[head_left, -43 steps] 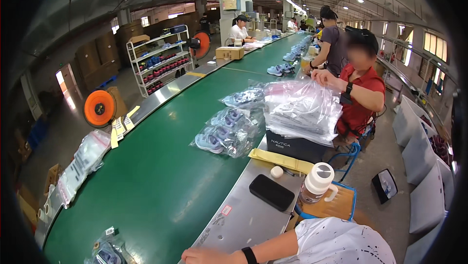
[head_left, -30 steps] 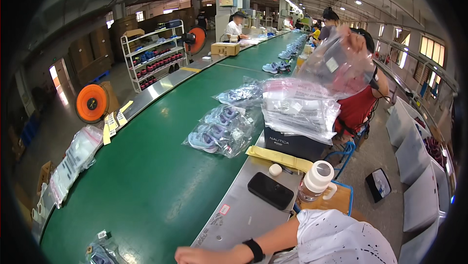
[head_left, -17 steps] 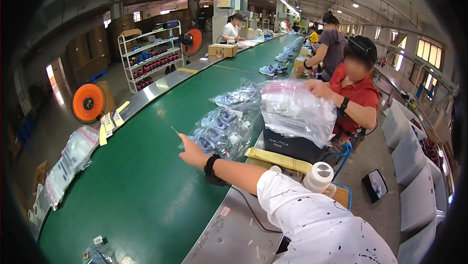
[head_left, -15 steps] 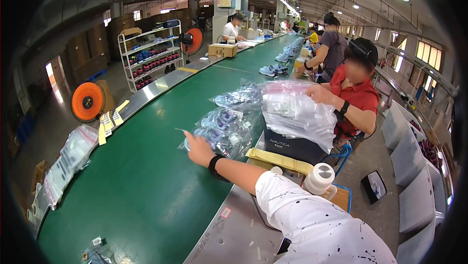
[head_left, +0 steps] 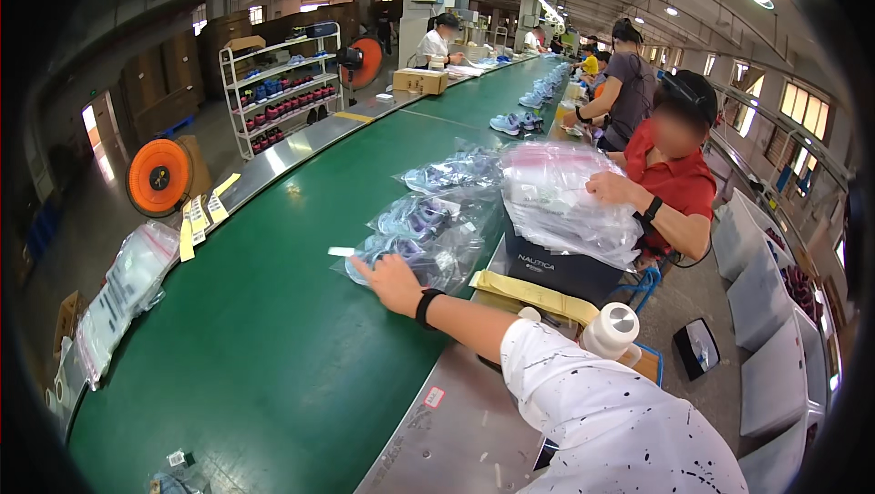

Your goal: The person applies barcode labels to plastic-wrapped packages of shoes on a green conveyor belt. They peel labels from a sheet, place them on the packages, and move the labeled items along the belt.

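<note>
My right hand (head_left: pixel 396 286), with a dark band on the wrist, reaches in over the green conveyor belt (head_left: pixel 273 312). A small white sticker (head_left: pixel 341 252) is at its index fingertip; the other fingers are partly hidden. Just beyond the hand lie light blue shoes in clear plastic bags (head_left: pixel 410 221), and another bagged pair (head_left: pixel 451 171) lies farther up. My left hand is out of view. Near the lower left edge of the belt, another clear bag (head_left: pixel 178 476) is cut off by the frame.
Beside the belt, a co-worker in red rests a hand (head_left: pixel 615 189) on stacked plastic bags (head_left: pixel 556 193) over a dark box (head_left: pixel 538 262). A white flask (head_left: pixel 611 330) and yellow strip (head_left: pixel 538 298) sit nearer. Bags (head_left: pixel 128 289) and yellow label sheets (head_left: pixel 202 219) line the left edge.
My right hand has shifted slightly right, and the white sticker at its fingertip now shows its flat face. The view has turned a little. The co-worker's hand remains on the plastic bags.
</note>
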A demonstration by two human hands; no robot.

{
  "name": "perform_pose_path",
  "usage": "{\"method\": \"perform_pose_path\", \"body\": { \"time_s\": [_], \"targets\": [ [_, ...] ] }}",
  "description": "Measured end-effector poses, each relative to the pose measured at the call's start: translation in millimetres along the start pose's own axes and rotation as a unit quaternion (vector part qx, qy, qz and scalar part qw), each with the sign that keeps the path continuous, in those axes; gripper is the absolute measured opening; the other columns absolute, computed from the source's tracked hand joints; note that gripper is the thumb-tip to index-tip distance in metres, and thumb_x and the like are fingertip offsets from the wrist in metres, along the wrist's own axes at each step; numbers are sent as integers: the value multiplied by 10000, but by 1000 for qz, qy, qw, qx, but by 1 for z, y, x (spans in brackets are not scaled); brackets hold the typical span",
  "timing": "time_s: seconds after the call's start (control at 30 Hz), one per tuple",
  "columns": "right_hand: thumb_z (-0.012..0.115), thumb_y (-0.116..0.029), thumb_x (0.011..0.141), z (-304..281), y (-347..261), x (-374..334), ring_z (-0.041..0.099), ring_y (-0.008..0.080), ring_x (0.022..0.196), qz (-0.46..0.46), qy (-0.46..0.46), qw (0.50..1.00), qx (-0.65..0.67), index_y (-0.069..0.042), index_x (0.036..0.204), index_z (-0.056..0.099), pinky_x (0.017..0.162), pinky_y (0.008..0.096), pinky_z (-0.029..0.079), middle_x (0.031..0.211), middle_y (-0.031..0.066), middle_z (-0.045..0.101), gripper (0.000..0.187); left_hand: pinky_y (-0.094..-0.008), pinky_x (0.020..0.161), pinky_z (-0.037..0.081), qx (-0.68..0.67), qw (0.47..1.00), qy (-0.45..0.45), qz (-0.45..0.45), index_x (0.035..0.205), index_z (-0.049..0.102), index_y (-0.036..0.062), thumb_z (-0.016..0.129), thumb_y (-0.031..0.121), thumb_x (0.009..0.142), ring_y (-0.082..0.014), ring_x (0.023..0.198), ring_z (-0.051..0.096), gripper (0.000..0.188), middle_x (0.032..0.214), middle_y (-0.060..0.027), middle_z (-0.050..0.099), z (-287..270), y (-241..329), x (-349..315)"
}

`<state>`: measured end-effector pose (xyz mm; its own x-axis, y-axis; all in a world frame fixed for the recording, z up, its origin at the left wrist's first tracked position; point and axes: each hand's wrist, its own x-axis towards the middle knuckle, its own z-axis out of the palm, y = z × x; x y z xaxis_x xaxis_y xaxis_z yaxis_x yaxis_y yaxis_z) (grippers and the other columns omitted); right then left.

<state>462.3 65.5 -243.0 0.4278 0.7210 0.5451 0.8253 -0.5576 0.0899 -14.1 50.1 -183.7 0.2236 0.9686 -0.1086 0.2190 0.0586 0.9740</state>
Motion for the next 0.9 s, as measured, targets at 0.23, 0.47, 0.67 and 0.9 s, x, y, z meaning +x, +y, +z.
{"method": "perform_pose_path", "body": {
  "time_s": [0.23, 0.47, 0.67, 0.9],
  "targets": [
    [536, 6, 746, -38, -116, 34, 611, 413, 696, 42, -121, 944, 304, -113, 1439, 220, 611, 464, 480, 777, 229, 618, 771, -358, 852, 470, -70, 997, -22, -35, 1207, 526, -50, 455, 227, 963, -274, 969, 590, 376, 1126, -192, 585, -5, -12, 9],
    [623, -119, 853, -183, -220, 74, 631, 207, 937, 11, -273, 487, 830, 15, 1423, 184, 813, 321, 496, 1046, 146, 649, 732, -279, 816, 483, -152, 988, 33, -9, 1170, 526, -65, 478, 43, 917, -167, 906, 614, 279, 1041, -149, 621, -40, -40, 15],
    [662, -143, 822, -100, -203, 94, 582, 183, 912, 164, -261, 620, 721, -32, 1227, 479, 788, 331, 473, 1007, 83, 627, 458, -221, 682, 482, -173, 983, 35, -43, 1172, 544, -42, 521, 61, 919, -105, 773, 607, 274, 925, -92, 633, -48, -43, 6],
    [643, -53, 839, 13, -196, 85, 585, 241, 929, 326, -376, 422, 758, -7, 972, 564, 816, 369, 506, 1009, 120, 573, 161, -199, 601, 463, -151, 988, -12, -42, 1179, 555, -26, 555, 59, 901, -80, 706, 596, 290, 844, -63, 624, -50, -56, 14]
  ]
}}
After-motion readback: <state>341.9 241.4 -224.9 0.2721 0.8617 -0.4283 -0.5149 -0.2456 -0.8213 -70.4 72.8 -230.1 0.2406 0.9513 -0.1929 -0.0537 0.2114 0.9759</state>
